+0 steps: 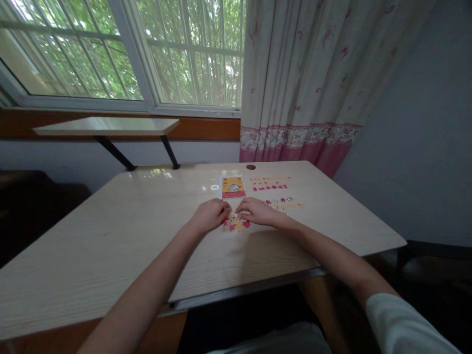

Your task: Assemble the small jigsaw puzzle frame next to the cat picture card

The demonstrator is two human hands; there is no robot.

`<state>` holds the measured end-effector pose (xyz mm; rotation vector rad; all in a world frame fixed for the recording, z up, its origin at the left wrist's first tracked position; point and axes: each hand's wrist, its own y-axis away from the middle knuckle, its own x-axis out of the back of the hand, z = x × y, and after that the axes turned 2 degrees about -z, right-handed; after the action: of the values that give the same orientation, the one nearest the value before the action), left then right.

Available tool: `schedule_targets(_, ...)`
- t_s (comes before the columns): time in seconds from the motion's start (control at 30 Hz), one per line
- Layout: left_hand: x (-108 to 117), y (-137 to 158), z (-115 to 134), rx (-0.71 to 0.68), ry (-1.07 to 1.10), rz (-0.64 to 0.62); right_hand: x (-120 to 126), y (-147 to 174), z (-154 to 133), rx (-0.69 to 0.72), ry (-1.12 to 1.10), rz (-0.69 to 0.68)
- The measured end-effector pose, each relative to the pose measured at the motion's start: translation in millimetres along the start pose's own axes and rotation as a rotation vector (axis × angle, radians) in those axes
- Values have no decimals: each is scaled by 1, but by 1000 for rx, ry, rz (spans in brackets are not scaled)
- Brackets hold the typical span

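A loose pile of puzzle pieces (pixel 236 225), pink, yellow and white, lies on the desk between my hands. My left hand (pixel 210 215) rests at the pile's left side with its fingers curled in; what they hold, if anything, is hidden. From the right, my right hand (pixel 257 212) reaches in over the pile. Its thumb and forefinger are pinched at a small whitish puzzle piece. Just beyond my hands lies a picture card (pixel 233 187) showing a white cartoon figure on yellow above a red band.
Right of the card, puzzle pieces lie in rows: yellow ones at the back, a pink row (pixel 270 188), then mixed pieces (pixel 291 202) partly behind my right hand. A cable hole (pixel 251 167) and a raised shelf (pixel 110 126) are at the desk's (pixel 121 236) back.
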<state>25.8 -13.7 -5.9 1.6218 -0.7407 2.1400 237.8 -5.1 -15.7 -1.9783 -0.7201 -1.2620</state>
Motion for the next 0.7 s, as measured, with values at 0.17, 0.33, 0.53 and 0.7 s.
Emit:
schedule_targets(0.17, -1, -1, 4, 18, 191, 6, -1, 3, 4, -5, -2, 72)
schedule_targets(0.33, -4, -2, 10, 60, 441, 18, 9, 10, 1, -17, 50, 200)
schedule_targets(0.53, -5, -4, 13, 114, 591, 72, 15, 15, -3, 74, 98, 313)
schedule_targets(0.7, -4, -6, 14, 136, 784, 61, 15, 17, -5, 100, 119, 398)
